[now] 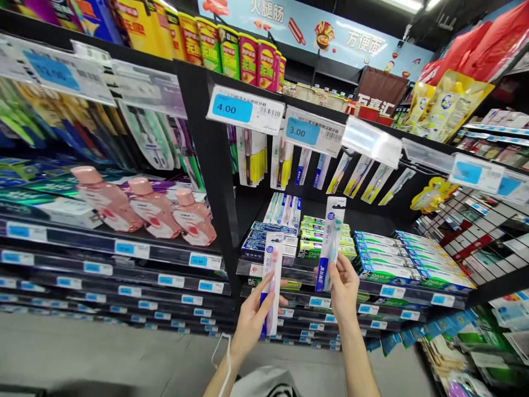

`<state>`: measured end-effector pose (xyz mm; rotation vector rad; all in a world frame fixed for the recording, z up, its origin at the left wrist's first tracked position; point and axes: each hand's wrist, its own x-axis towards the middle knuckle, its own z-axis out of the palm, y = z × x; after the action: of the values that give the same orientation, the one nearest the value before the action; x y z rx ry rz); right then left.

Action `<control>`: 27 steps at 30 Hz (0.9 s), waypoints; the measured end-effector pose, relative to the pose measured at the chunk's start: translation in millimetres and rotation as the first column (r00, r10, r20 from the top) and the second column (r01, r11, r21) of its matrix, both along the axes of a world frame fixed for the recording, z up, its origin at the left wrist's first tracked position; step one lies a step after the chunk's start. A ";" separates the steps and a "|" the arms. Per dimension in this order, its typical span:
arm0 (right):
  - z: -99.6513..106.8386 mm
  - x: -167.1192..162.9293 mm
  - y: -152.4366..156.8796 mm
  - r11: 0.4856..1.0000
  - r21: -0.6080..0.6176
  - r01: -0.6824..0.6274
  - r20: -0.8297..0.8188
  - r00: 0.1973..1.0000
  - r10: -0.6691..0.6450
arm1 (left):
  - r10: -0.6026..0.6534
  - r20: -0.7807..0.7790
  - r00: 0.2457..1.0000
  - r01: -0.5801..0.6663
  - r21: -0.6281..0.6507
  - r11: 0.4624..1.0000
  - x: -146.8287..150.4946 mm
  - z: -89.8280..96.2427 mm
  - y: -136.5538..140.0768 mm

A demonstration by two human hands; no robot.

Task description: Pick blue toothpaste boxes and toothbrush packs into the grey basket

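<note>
Both hands are up before a shop shelf, each gripping 1 packaged toothbrush: the left hand [250,322] holds the pink pack [273,281] by its lower edge, the right hand [344,286] pinches the blue pack [332,242] a little higher and further right. Both packs are off the display and held side by side; neither is back on a hook or put away. Behind them hang more toothbrushes [285,160] under price tags [246,109] (4.00 and 3.00), with what look like toothpaste boxes [384,256] stacked below. 3 pink bottles [152,207] stand far left. Grey floor lies below.
</note>
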<state>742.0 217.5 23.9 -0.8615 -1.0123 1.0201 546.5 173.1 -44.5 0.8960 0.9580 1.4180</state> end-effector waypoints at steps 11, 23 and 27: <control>56.5 -60.8 15.3 0.958 0.278 0.070 0.126 0.986 -0.108 | -0.036 -0.010 0.999 0.035 -0.069 0.997 -29.4 -41.1 -24.8; 84.2 -97.8 29.1 0.935 0.335 0.113 0.208 0.959 -0.191 | -0.095 -0.081 0.992 0.092 -0.041 0.995 -35.8 -48.9 -31.7; 89.6 -104.0 32.7 0.941 0.317 0.121 0.236 0.950 -0.202 | -0.090 -0.089 0.992 0.087 -0.037 0.996 -36.5 -46.9 -32.5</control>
<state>638.1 250.3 113.5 -0.8269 -1.2634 0.5980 510.1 140.6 -91.4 0.9731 0.9943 1.2924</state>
